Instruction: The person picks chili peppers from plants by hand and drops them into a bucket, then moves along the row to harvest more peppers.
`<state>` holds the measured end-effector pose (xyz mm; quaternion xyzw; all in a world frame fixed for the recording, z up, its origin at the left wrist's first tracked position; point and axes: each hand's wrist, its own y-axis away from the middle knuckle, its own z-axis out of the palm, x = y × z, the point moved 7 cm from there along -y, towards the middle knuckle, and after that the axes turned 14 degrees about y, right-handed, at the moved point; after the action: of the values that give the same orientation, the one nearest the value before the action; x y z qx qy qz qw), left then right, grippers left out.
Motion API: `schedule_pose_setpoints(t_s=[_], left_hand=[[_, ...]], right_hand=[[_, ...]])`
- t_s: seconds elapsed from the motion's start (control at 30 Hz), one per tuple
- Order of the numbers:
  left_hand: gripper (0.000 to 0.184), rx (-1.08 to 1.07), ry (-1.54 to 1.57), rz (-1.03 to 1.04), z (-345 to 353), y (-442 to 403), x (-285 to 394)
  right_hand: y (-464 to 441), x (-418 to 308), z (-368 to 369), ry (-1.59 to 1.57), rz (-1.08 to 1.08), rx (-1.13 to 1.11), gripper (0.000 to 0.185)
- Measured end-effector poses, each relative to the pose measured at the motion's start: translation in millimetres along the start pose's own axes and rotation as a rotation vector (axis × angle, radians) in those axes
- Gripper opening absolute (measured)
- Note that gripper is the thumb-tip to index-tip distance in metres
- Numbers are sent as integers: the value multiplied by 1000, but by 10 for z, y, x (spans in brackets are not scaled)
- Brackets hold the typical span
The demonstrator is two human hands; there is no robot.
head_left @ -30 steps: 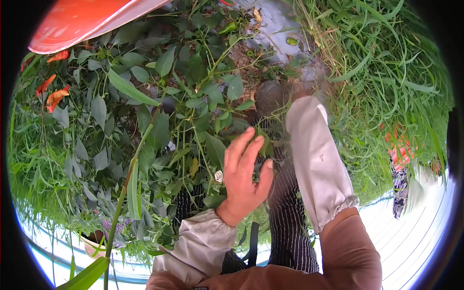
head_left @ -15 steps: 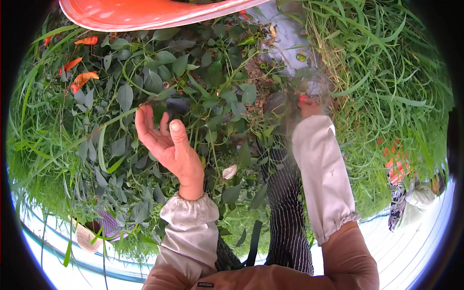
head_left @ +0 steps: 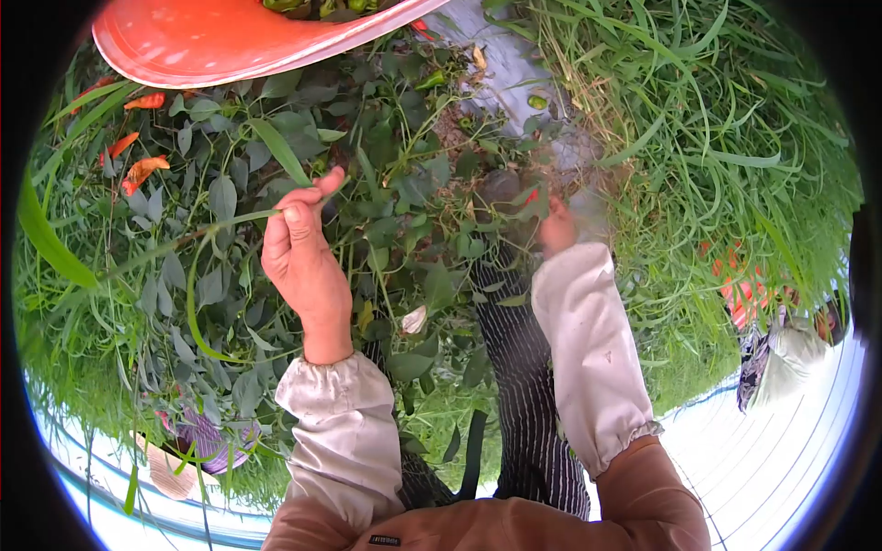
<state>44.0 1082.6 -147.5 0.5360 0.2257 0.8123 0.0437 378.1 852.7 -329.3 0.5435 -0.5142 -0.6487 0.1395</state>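
My left hand [head_left: 306, 266] is closed in a pinch on a long green grass blade [head_left: 280, 151] above the leafy pepper plants [head_left: 220, 197]. My right hand [head_left: 557, 228] is low among the plants by my shoe, its fingers closed at a small red pepper [head_left: 533, 196]; haze blurs the fingertips, so only a bit of red shows. Several orange-red peppers [head_left: 145, 172] hang among the leaves at the far left. At the top, an orange-red tub [head_left: 211, 55] holds green peppers [head_left: 363, 5].
Grey plastic sheeting [head_left: 487, 64] runs along the ground with a green pepper [head_left: 537, 102] lying on it. Tall grass [head_left: 717, 138] grows thickly on the right. One person [head_left: 772, 340] is at the far right, and purple striped clothing [head_left: 216, 436] shows at the lower left.
My left hand has gone from open fingers to pinching the grass blade, which has shifted with it. My right hand has moved slightly left and down with the red pepper.
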Motion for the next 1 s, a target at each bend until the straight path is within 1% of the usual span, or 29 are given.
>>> schedule_pose_setpoints(t_s=[0.03, 0.07, 0.1, 0.13, 0.17, 0.2, 0.27, 0.3, 0.33, 0.37, 0.4, 0.43, 0.47, 0.5, 0.57, 0.6, 0.67, 0.7, 0.73, 0.77, 0.8, 0.83, 0.87, 0.9, 0.93, 0.97, 1.0], left_hand=[[28, 47, 57, -73, 10, 21, -24], [28, 97, 111, -145, 12, 57, -38], [29, 100, 153, -194, 57, 102, -76], [29, 102, 195, -237, 134, 160, -138], [27, 100, 184, -309, 255, 290, -244], [27, 45, 173, -412, 406, 441, -358], [27, -72, 36, -579, 706, 809, -535], [26, -204, -57, -637, 793, 977, -663], [24, -256, -94, -729, 854, 1131, -769], [24, -311, -170, -675, 862, 1238, -862], [25, -379, -229, -514, 879, 1315, -923], [24, -451, -368, -472, 857, 1378, -948], [23, -524, -506, -423, 864, 1412, -940], [23, -524, -503, -413, 894, 1394, -885], [25, -993, -1051, -407, 1032, 1544, -894], [25, -984, -1044, -405, 1027, 1582, -882], [31, -1077, -1141, -301, 1075, 1701, -890], [37, -1146, -1150, -425, 1106, 1693, -900], [37, -1140, -1145, -425, 1112, 1708, -910], [42, -1053, -1137, -236, 1161, 1652, -840], [47, -960, -1123, -51, 1205, 1604, -745], [47, -952, -1121, -51, 1221, 1600, -737], [52, -949, -1083, -50, 1235, 1591, -717], [58, -946, -1048, -51, 1250, 1580, -690], [58, -941, -1050, -51, 1257, 1557, -663], [61, -943, -988, -107, 1263, 1543, -648], [64, -945, -924, -163, 1260, 1544, -647]], right_hand=[[279, -244, 142, 174, 156, 15, 14], [442, -242, 126, 201, 203, 25, 14], [606, -237, 107, 226, 250, 35, 14], [669, -291, 141, 104, 179, 41, 15], [759, -346, 20, 274, 234, 64, 17], [869, -520, 66, 273, 231, 59, 17], [1022, -901, 20, 781, 76, 243, 19], [1008, -963, -24, 661, -10, 281, 18], [1028, -1164, 48, 543, -100, 309, 17], [1017, -1358, -10, 400, -28, 355, 16], [1037, -1674, 56, 271, -49, 326, 17], [1073, -1973, 108, 141, -69, 299, 18], [1136, -2296, 149, 91, -156, 361, 18], [1198, -2575, 190, 42, -247, 419, 19], [1391, -3039, 213, 54, -447, 469, 23], [1517, -3261, 267, 113, -529, 449, 26], [1688, -3569, 350, 187, -579, 410, 28], [1736, -3698, 448, 195, -581, 406, 28], [1760, -3816, 649, 189, -601, 287, 28], [1784, -3925, 818, 183, -619, 170, 29], [1765, -4031, 1056, 110, -650, -132, 31], [1763, -4131, 1300, 73, -667, -287, 32], [1771, -4224, 1540, 37, -671, -444, 33], [1798, -4322, 1839, -89, -705, -403, 33], [1770, -4344, 1925, -154, -719, -382, 33], [1744, -4365, 2010, -217, -734, -363, 33], [1693, -4328, 2023, -148, -736, -331, 33]])
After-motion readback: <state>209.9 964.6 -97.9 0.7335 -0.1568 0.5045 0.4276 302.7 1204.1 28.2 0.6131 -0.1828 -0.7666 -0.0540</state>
